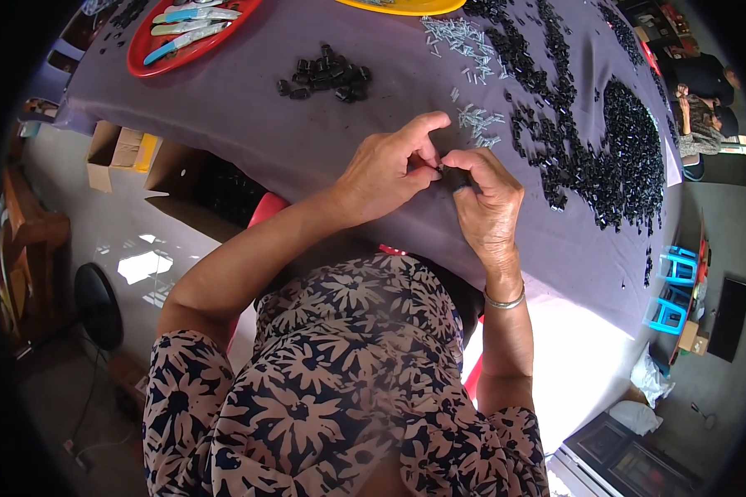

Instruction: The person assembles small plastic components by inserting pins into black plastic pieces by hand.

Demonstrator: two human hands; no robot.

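Observation:
Over the purple tablecloth [249,91] my two hands meet in front of me. My right hand [491,199] is closed round a small black piece [453,177], most of it covered by the fingers. Beside it my left hand [385,172] is pinched at the near end of that piece; what its fingertips hold is too small to make out. Just beyond my hands lies a small heap of thin silvery pins [479,123]. A loose cluster of black plastic parts [327,74] sits farther off to the left.
Many tiny black pieces [630,157] spread over the table's right side, with more silvery pins [464,41] at the back. A red tray [145,62] holds knife-like tools; a yellow tray [406,8] stands beyond. Cardboard boxes [170,182] are below the left edge.

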